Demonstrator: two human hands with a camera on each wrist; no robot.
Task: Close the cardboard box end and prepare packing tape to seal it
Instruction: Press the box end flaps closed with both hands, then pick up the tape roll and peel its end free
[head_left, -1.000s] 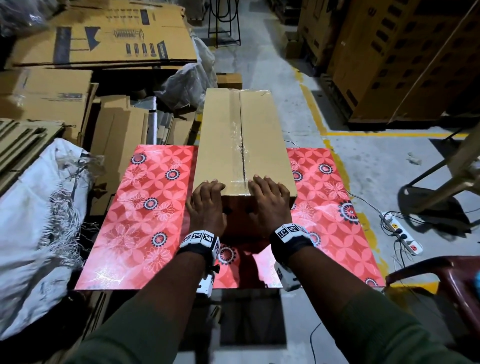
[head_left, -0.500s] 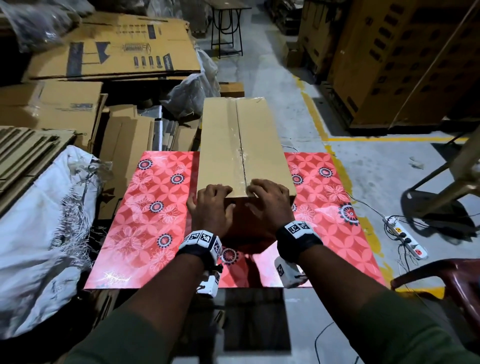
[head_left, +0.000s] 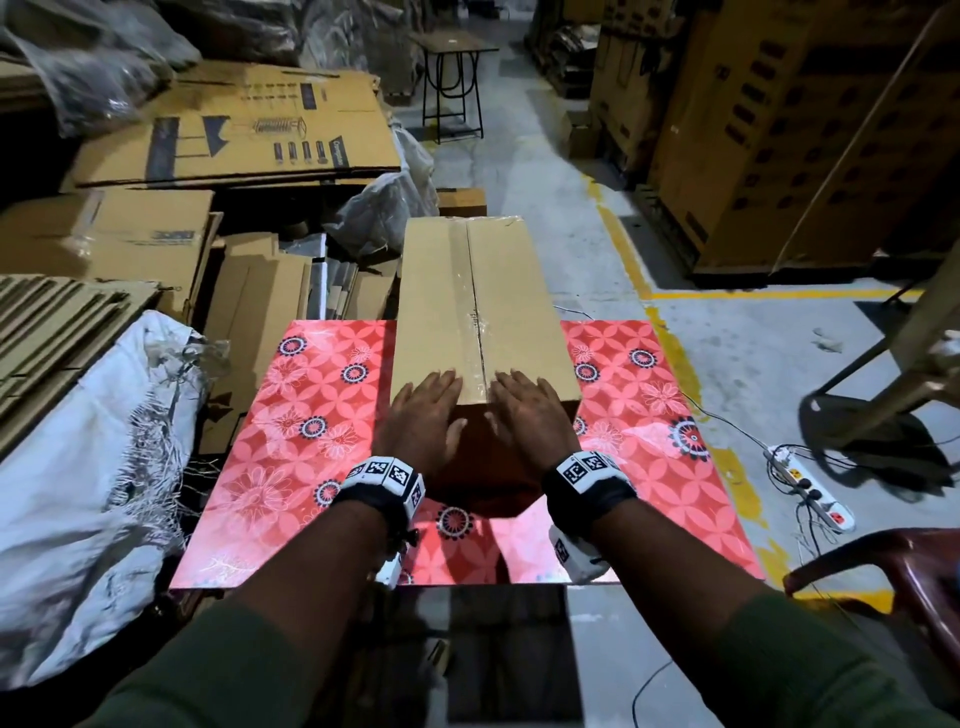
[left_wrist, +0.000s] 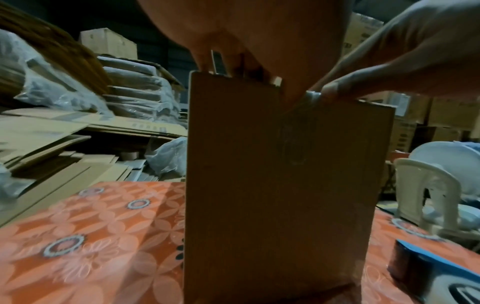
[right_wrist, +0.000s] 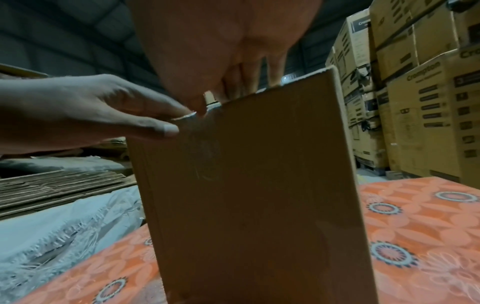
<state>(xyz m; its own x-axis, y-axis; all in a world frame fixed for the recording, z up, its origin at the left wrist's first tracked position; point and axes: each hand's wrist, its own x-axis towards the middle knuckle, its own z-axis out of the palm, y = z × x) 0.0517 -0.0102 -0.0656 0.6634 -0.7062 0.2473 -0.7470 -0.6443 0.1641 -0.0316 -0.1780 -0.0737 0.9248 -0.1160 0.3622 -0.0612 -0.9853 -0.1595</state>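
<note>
A long brown cardboard box lies on the red floral table, its near end facing me. Clear tape runs along the top seam. My left hand and right hand rest side by side on the near top edge, fingers straight on the top, thumbs down on the end face. The left wrist view shows the closed end face with the right hand at its upper right corner. In the right wrist view the left hand touches the top edge of the same face.
A white sack and stacks of flattened cardboard crowd the left. Tall cartons stand at the right. A power strip lies on the floor beside a dark red chair. A dark, blue-edged object sits on the table.
Half a second ago the fingers were curled over the box's near edge; now they lie straight on the top. The box has not moved.
</note>
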